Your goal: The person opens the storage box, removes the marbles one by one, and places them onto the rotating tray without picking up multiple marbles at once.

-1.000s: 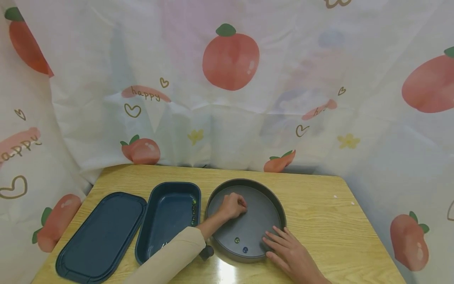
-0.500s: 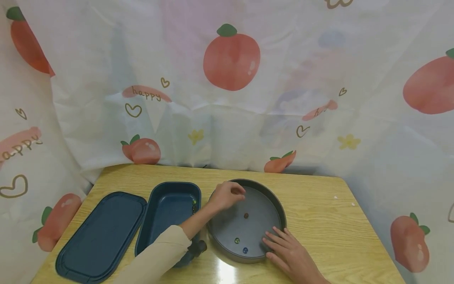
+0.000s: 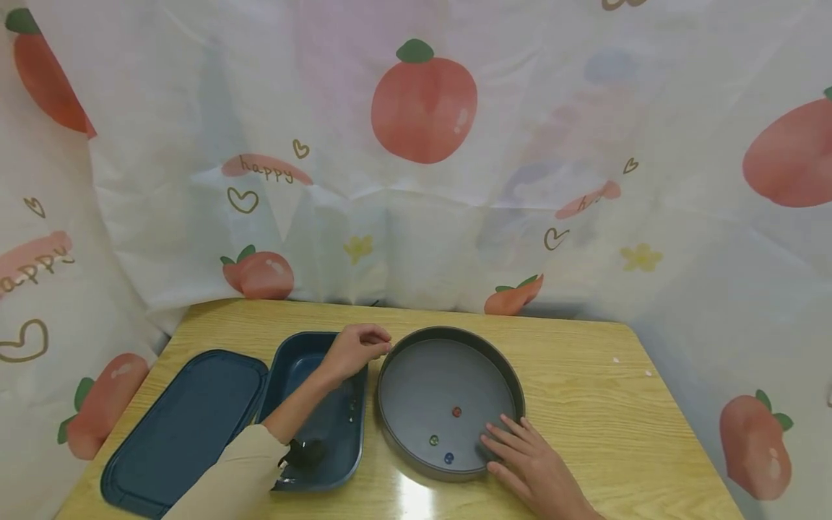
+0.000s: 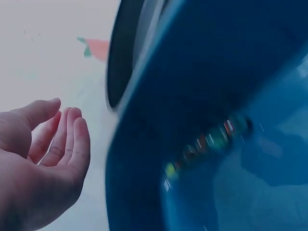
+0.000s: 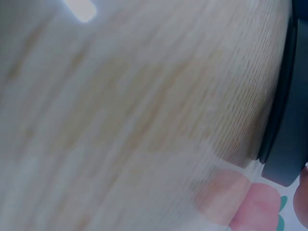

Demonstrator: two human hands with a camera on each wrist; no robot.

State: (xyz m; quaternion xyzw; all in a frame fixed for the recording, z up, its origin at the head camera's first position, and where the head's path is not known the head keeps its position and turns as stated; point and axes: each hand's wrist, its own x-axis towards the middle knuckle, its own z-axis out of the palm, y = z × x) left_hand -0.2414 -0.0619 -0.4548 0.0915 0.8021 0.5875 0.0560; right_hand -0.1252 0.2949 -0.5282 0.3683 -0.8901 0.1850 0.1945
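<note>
My left hand [image 3: 357, 350] hovers over the far right corner of the deep blue box [image 3: 354, 455], fingers loosely bent; the left wrist view shows nothing between them. Along that box's right side lies a row of several glass marbles [image 4: 219, 137], blurred in the left wrist view. Inside the round grey pan [image 3: 468, 368] are a red marble [image 3: 457, 412], a green marble [image 3: 434, 440] and a blue marble [image 3: 449, 458]. My right hand [image 3: 536, 462] rests at the pan's near right rim with fingers spread; the right wrist view shows only a fingertip at its edge.
A flat blue lid [image 3: 185, 433] lies left of the box, close against it. Wooden tabletop [image 3: 598, 412] stretches to the right of the pan, with two tiny white specks on it. A printed curtain [image 3: 422, 217] hangs behind the table.
My left hand has let go of the red marble in the pan, then lifted and moved left over the box. The marble has shifted slightly toward the near side. My right hand stays put.
</note>
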